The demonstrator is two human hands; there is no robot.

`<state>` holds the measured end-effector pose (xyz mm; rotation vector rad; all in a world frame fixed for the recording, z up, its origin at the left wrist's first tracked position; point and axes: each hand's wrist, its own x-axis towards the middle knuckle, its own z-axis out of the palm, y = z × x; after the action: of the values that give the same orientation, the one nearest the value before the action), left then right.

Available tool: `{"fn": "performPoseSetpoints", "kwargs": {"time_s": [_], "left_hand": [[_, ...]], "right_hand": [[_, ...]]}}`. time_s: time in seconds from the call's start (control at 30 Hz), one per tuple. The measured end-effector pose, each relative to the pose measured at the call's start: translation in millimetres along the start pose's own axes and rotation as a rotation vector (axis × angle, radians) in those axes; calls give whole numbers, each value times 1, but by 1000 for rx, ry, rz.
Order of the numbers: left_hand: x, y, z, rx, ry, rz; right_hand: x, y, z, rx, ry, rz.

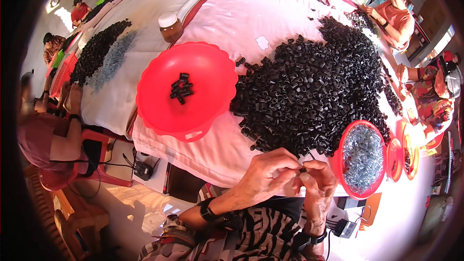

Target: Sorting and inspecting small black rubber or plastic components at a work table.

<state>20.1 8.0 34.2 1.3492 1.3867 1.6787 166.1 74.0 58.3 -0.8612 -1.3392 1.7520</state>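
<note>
A small black piece is being pinched between the fingers of the left hand and the right hand, just below the heap of black pieces on the pink-covered surface. A red bowl of finished pieces and a red bowl of silvery parts are being kept alongside.

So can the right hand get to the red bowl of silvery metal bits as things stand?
Probably yes. The right hand sits just beside the red bowl of silvery bits, with nothing between them, though its fingers are pinching a small black piece with the left hand.
</note>
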Motion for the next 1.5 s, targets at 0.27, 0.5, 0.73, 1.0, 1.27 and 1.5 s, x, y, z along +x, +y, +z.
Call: {"fn": "performPoseSetpoints", "kwargs": {"time_s": [0.27, 0.5, 0.73, 1.0, 1.27, 1.5], "left_hand": [[3, 6, -2, 94, -1, 91], [3, 1, 2, 19, 13, -15], [5, 2, -4, -129, 108, -54], [-4, -2, -21, -57, 144, -154], [-13, -2, -21, 1, 150, -166], [-8, -11, -36, -23, 244, -121]], "right_hand": [[0, 7, -16, 38, -165, -13], [7, -1, -20, -26, -163, 158], [7, -61, -89, -121, 267, -119], [44, -65, -264, -734, 1006, -341], [63, -38, -299, -652, 928, -325], [22, -69, -164, -714, 617, -248]]}}
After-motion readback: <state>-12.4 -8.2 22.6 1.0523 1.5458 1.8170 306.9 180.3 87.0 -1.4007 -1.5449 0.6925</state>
